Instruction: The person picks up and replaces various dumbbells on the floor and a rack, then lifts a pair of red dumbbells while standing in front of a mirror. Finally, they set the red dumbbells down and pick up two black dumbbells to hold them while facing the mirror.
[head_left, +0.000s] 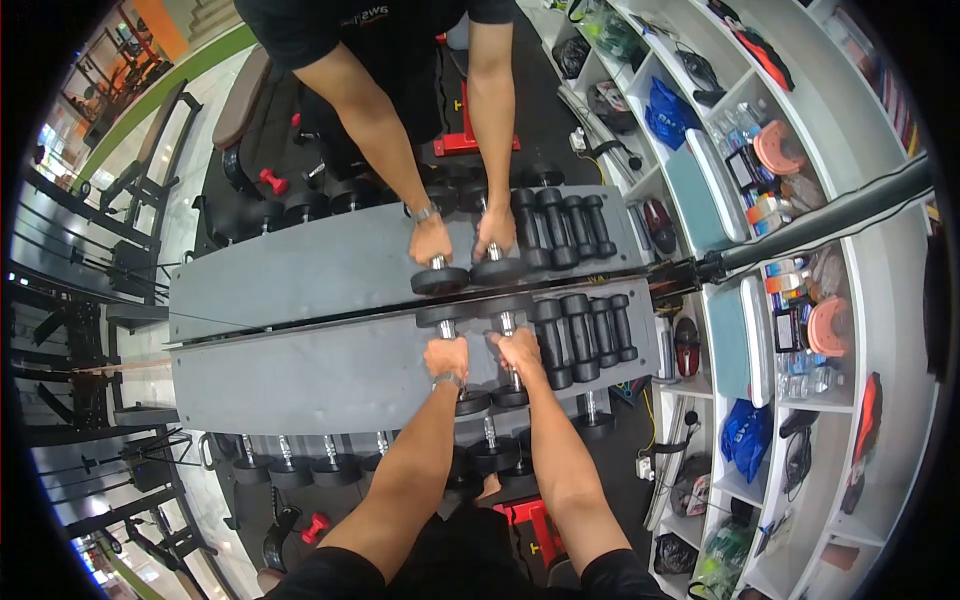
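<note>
Two black dumbbells are gripped on the grey rack shelf (pixel 300 375), near its right end. The left hand (pixel 447 357) is closed around the chrome handle of the left dumbbell (pixel 441 316), fingers wrapped together over the bar. The right hand (pixel 520 350) is clamped in the same way on the handle of the right dumbbell (pixel 506 304). A watch is worn on the left wrist.

Each dumbbell is laid with its long axis running from the shelf's front edge to its back edge, straight away from the person. One head is seen beyond the knuckles at the back edge and the other below the wrist at the front edge. The handles are thus crossed by the fingers at right angles, with each hand sitting directly on its own bar. The two dumbbells are set just beside each other.

To the right, a row of smaller dumbbells (pixel 585 335) is ranged parallel, up to the shelf's right edge. A lower row of dumbbells (pixel 330 455) is seen under the front edge.

Above the back edge, what appears to be a mirror is met, and the rack, arms and grip are repeated in it. White lettering is seen on the reflected shirt (pixel 365 15), but it cannot be read with certainty. Labels on the bottles in the white shelving (pixel 850 290) are too small to be read.
</note>
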